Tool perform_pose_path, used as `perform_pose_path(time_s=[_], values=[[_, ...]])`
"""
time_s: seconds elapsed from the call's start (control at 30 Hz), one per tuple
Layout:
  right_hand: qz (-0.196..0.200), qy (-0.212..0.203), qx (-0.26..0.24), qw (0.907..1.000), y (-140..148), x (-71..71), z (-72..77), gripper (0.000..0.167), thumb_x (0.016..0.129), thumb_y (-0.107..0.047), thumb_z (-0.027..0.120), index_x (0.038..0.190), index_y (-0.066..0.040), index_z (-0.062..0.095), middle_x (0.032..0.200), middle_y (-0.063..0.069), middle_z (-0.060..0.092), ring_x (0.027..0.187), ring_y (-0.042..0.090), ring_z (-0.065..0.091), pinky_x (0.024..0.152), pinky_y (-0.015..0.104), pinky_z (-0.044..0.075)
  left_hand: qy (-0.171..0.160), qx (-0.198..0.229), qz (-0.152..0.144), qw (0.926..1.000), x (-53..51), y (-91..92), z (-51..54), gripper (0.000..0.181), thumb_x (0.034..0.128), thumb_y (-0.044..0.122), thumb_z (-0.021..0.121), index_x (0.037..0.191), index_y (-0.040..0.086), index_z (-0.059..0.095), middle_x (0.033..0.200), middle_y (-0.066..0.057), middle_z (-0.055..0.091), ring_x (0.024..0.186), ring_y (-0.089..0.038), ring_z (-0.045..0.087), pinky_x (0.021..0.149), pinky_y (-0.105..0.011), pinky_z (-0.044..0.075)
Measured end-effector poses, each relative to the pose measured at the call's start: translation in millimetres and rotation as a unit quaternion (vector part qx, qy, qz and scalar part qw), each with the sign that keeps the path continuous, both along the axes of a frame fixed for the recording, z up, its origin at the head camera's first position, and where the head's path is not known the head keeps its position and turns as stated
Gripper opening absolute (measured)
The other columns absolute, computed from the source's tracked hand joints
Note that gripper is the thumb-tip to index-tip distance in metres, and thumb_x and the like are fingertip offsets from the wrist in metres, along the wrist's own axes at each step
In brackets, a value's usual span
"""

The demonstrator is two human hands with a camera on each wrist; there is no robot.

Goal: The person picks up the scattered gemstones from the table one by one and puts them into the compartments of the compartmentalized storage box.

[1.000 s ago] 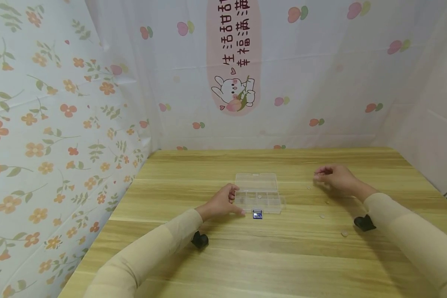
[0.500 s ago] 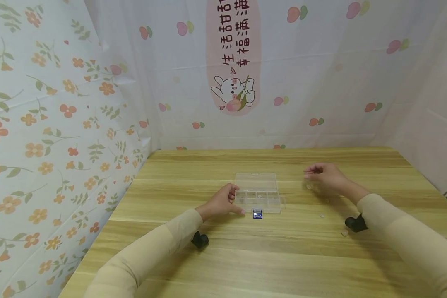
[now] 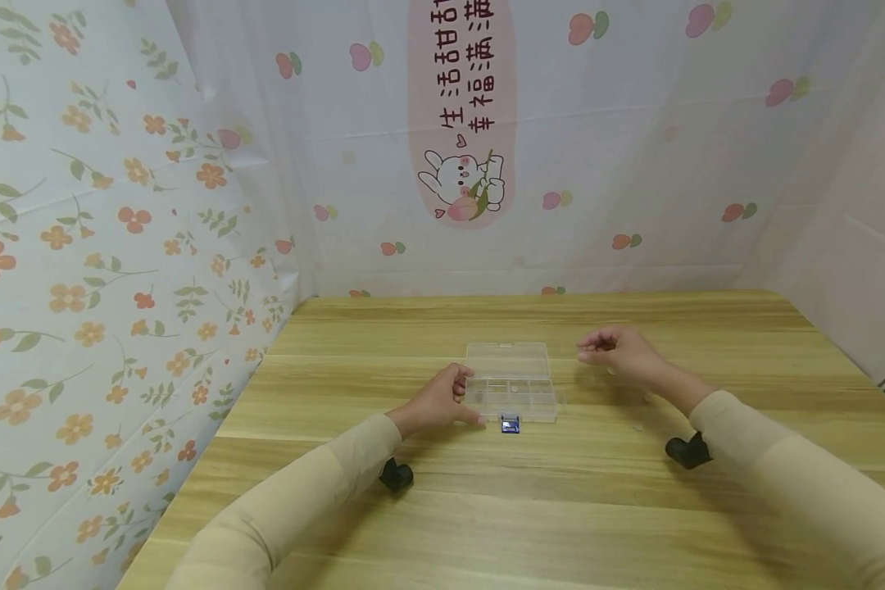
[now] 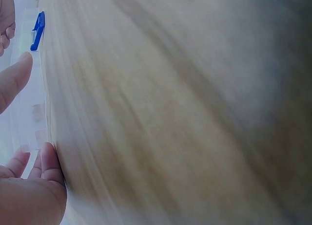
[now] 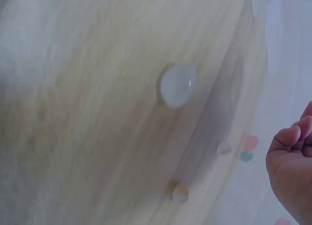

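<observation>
A clear plastic compartment box [image 3: 519, 407] stands with its lid [image 3: 507, 360] raised at the back and a blue latch [image 3: 510, 424] at the front. One small piece [image 3: 514, 389] lies in a back compartment. My left hand [image 3: 437, 399] grips the box's left end, thumb at the front corner; the left wrist view shows its fingers [image 4: 50, 161] against the plastic. Above the table, right of the box, hangs my right hand [image 3: 623, 354], fingers curled towards the thumb; whether they pinch a piece cannot be seen. Beneath it, a clear rounded piece [image 5: 179, 85] lies on the wood.
More small pieces lie right of the box, among them one [image 3: 637, 427] below the right forearm, and two [image 5: 181, 193] [image 5: 224, 147] farther off in the right wrist view. The table [image 3: 531, 524] meets a patterned curtain [image 3: 634, 164] at the back and left.
My right hand has moved left towards the box, its sleeve and black wrist mount with it; the mount now covers the nearest piece. My left hand and the box have stayed in place.
</observation>
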State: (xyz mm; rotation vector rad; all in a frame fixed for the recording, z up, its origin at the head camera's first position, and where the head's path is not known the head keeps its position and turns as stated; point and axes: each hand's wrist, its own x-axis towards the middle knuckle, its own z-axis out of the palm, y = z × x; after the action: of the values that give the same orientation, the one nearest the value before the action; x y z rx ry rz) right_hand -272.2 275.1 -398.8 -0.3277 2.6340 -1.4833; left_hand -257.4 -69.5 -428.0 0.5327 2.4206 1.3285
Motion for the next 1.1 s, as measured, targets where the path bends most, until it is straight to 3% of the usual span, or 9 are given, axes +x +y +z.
perform_pose_path(time_s=[0.23,0.9,1.1], values=[[0.004,0.001,-0.007,1.0000,-12,3.3,-1.9,0.034,0.092,-0.020,0.070,0.112,0.006,0.062,0.096,0.009,0.061,0.085,0.018,0.054,0.070,0.026,0.048,-0.002,0.001,0.001,1.0000,0.4,0.9,0.2,0.075,0.0717,0.014,0.088,0.132,0.004,0.045,0.105,-0.006,0.043,0.090,-0.017,0.040,0.077,-0.032,0.038],[0.023,-0.015,-0.043,0.9987,-48,18.1,-10.2,0.027,0.089,-0.008,0.071,0.108,0.010,0.063,0.090,0.008,0.058,0.080,0.017,0.049,0.064,0.023,0.044,0.002,0.003,0.001,1.0000,-0.3,0.8,0.1,0.075,0.0712,0.015,0.088,0.132,0.003,0.045,0.106,-0.007,0.044,0.091,-0.018,0.041,0.078,-0.032,0.038],[0.023,-0.030,-0.050,0.9980,-56,20.7,-12.9,0.023,0.088,-0.006,0.071,0.105,0.009,0.063,0.087,0.007,0.057,0.074,0.015,0.048,0.057,0.024,0.042,0.004,0.005,0.001,1.0000,-0.9,0.3,-2.4,0.075,0.0713,0.015,0.088,0.131,0.003,0.046,0.105,-0.008,0.044,0.090,-0.019,0.040,0.078,-0.033,0.037]])
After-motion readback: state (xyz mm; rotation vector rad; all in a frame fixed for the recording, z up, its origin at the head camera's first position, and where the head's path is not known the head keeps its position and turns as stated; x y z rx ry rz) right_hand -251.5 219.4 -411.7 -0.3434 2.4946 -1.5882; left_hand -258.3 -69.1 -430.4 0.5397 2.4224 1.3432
